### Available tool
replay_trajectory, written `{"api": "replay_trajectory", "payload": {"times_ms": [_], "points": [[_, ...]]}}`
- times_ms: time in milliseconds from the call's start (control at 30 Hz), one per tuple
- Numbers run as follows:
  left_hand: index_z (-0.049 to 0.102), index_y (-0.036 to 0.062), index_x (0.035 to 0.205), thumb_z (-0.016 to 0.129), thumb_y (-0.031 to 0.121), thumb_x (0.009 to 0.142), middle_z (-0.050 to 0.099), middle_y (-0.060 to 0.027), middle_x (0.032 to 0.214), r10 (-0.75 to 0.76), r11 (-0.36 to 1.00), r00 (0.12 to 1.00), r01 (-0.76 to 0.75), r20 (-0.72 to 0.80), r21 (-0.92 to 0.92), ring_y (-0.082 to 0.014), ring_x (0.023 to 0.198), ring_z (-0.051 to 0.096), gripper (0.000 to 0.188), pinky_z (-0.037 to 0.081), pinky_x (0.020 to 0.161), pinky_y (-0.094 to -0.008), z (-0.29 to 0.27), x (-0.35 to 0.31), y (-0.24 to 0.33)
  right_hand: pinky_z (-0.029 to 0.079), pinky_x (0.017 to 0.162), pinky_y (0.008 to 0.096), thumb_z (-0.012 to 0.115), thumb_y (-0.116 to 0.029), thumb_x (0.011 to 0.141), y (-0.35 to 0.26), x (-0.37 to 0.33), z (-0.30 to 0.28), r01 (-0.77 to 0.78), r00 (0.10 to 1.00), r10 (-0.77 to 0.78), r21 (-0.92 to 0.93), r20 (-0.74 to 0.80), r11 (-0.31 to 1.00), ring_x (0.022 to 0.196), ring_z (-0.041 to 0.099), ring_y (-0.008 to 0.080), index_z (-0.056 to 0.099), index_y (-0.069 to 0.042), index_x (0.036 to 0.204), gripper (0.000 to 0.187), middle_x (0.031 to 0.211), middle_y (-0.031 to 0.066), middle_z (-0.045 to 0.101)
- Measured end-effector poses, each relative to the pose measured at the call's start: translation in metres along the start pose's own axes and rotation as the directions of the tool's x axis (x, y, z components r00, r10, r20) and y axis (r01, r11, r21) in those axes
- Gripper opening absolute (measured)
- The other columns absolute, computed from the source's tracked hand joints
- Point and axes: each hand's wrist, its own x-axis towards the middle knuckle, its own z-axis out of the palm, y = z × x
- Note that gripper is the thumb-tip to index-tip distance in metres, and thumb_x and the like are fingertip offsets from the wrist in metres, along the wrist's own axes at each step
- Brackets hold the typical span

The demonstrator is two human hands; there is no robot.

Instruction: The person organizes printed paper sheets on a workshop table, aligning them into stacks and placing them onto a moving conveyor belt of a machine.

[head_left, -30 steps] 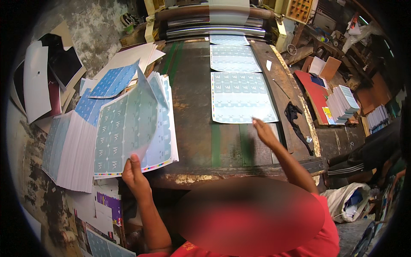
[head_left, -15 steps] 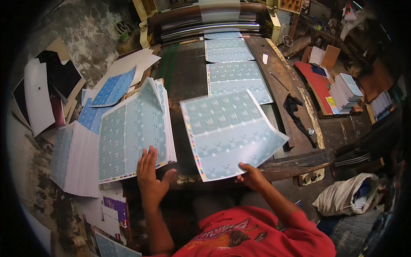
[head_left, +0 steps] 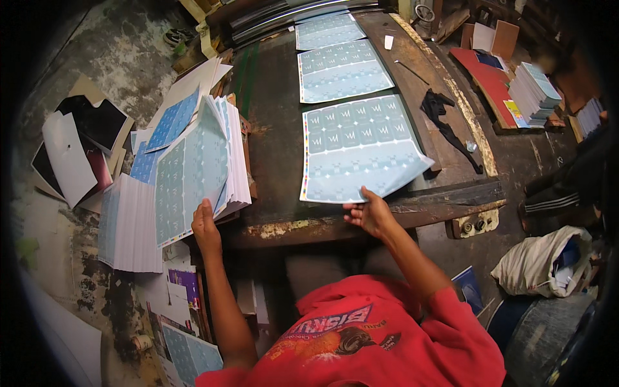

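Observation:
In the work table's middle, a pale blue-green printed sheet (head_left: 358, 145) lies nearly flat, its near right corner curling up. My right hand (head_left: 371, 214) pinches its near edge, thumb on top and the other fingers below. At the left, my left hand (head_left: 206, 230) has closed on the near edge of another printed sheet (head_left: 187, 177), at the top of a thick, leaning stack. White sheet edges (head_left: 237, 164) fan out to the right of that sheet. Beyond my right hand's sheet, more printed sheets (head_left: 345, 69) run in a line toward metal rollers (head_left: 290, 22).
A tall pile of sheets (head_left: 138, 226) leans left of the stack, with bluer sheets (head_left: 174, 119) behind. A black cloth-like item (head_left: 438, 109) and a thin rod (head_left: 411, 72) lie on the table's right side. A white sack (head_left: 535, 261) stands at lower right.
My right hand's sheet has moved forward and levelled behind the others in line. My left hand, earlier spread on the stack, now grips a sheet's edge. The view has shifted.

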Motion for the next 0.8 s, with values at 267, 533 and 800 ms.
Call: {"api": "replay_trajectory", "payload": {"times_ms": [267, 533, 800], "points": [[0.062, -0.0072, 0.089, 0.051, 0.037, 0.101, 0.06, -0.0142, 0.08, 0.021, 0.986, 0.998, -0.01, -0.061, 0.168, -0.0224, 0.075, 0.052, 0.047, 0.042, 0.073, -0.0364, 0.0, 0.003, -0.022, 0.058, 0.072, 0.045, 0.031, -0.041, 0.104, -0.022, 0.044, 0.008, 0.051, 0.998, -0.055, 0.093, 0.04, 0.994, 0.066, 0.061, 0.0205, 0.041, 0.004, 0.121, 0.049, 0.093, 0.021, 0.063], [0.064, -0.0044, 0.094, 0.058, 0.037, 0.098, 0.06, -0.0097, 0.08, 0.021, 0.987, 0.996, -0.035, 0.086, 0.16, -0.0199, 0.076, 0.052, 0.042, 0.043, 0.074, -0.0343, -0.014, -0.003, -0.007, 0.057, 0.073, 0.0467, 0.034, -0.042, 0.103, -0.039, 0.086, 0.016, 0.166, 0.985, -0.161, 0.107, -0.054, 0.98, 0.067, 0.061, 0.0221, 0.04, 0.004, 0.123, 0.05, 0.094, 0.0207, 0.063], [0.06, -0.0032, 0.117, 0.056, 0.035, 0.099, 0.066, -0.0109, 0.109, -0.388, 0.545, 0.922, 0.235, 0.006, -0.805, -0.0216, 0.093, 0.064, 0.043, 0.048, 0.092, -0.031, -0.03, 0.031, 0.015, 0.055, 0.076, 0.0456, 0.041, -0.045, 0.1, -0.06, 0.129, 0.021, 0.281, 0.948, -0.272, 0.035, -0.165, 0.959, 0.074, 0.059, 0.0229, 0.042, 0.001, 0.128, 0.053, 0.1, 0.0164, 0.062]]}}
